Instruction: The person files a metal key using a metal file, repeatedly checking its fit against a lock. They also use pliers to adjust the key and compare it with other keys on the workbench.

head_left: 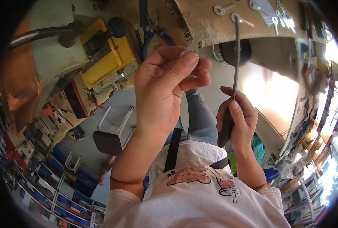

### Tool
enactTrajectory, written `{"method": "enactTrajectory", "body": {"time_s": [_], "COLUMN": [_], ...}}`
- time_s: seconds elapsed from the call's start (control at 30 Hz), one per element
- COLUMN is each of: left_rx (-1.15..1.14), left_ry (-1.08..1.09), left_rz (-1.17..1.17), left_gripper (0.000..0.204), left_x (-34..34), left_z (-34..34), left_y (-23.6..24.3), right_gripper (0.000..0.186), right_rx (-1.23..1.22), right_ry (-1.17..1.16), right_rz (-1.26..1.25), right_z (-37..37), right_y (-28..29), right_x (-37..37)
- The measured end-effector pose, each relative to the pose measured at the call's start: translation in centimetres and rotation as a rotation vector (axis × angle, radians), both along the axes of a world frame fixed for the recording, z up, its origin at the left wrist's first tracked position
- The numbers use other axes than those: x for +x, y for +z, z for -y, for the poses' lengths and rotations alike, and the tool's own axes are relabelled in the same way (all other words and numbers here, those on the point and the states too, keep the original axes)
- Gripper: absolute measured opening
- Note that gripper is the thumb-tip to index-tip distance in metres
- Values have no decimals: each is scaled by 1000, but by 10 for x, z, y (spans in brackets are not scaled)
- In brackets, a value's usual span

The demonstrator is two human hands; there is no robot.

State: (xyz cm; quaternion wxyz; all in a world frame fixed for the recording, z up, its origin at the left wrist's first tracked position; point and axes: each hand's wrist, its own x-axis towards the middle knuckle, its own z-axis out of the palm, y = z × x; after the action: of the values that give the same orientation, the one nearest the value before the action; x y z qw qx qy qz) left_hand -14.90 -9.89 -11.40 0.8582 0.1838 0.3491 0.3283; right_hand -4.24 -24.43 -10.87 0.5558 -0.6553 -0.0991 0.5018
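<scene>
My left hand (167, 81) is raised in the middle of the view, near the edge of the wooden workbench (207, 32). Between its thumb and fingers it pinches a key (195, 42) by the round head, the blade pointing up and away from me. A long, thin grey file (237, 57) stands nearly upright in my right hand (241, 123), whose fingers are closed around the dark handle. The file's far end overlaps a loose key (245, 21) on the bench in this view. File and held key are apart.
More keys (285, 19) lie at the bench's far right, one key (223, 9) nearer the middle. Blue-handled pliers (155, 36) lie beyond my left hand. Left of it stands a yellow machine (112, 57) with a black knob (117, 27). A stool (107, 142) is at lower left.
</scene>
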Motion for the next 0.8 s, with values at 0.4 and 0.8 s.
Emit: {"method": "enactTrajectory", "body": {"time_s": [0.4,0.8], "left_rx": [1911,1891], "left_ry": [72,22], "left_rz": [-456,-438], "left_gripper": [24,22], "left_x": [-28,-13], "left_z": [11,27], "left_y": [-7,-10], "right_gripper": [31,20], "right_rx": [205,274], "right_ry": [-224,-216], "right_rz": [-209,-340], "right_z": [-19,-22], "right_y": [24,18], "right_x": [-15,1]}}
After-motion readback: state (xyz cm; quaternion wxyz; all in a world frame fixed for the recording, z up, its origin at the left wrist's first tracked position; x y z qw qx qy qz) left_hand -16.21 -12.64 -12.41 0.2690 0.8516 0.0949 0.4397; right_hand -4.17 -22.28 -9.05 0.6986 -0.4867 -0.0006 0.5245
